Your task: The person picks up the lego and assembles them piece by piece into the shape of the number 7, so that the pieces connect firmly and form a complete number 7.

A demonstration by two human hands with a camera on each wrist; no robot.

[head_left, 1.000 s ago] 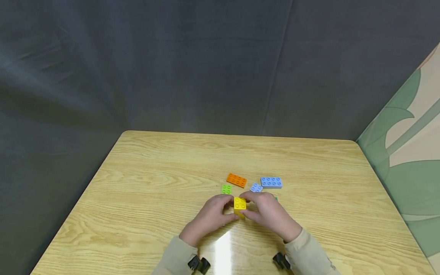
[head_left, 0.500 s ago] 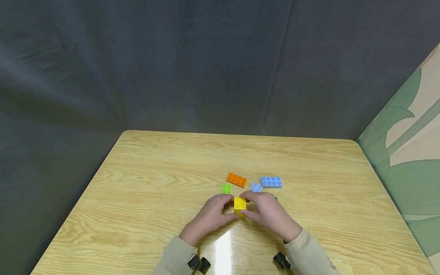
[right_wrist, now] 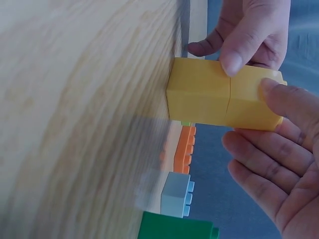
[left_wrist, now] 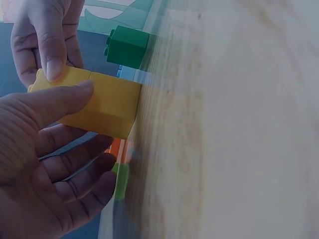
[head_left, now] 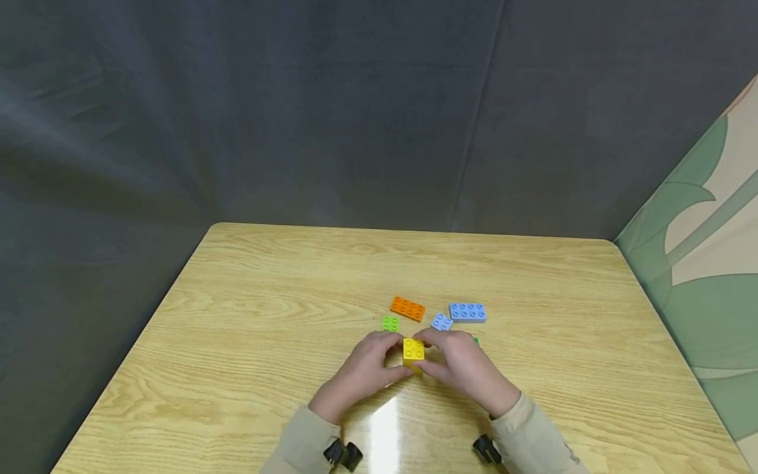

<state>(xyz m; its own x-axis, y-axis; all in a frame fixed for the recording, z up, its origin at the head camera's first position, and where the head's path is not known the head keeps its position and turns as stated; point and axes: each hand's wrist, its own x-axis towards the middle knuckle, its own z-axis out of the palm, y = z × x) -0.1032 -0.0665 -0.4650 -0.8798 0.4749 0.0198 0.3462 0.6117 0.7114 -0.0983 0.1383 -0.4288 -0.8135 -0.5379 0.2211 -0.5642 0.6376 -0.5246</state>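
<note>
Tower of two yellow blocks [head_left: 413, 352] stands on the worktop [head_left: 266, 283], pinched by the left hand [head_left: 367, 366] at nine o'clock and right hand [head_left: 465, 363] at three.

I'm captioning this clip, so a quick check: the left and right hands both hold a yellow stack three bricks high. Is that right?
Not quite: the yellow stack is two bricks high, since the right wrist view shows only one seam. The left hand and right hand do both hold it.
</note>
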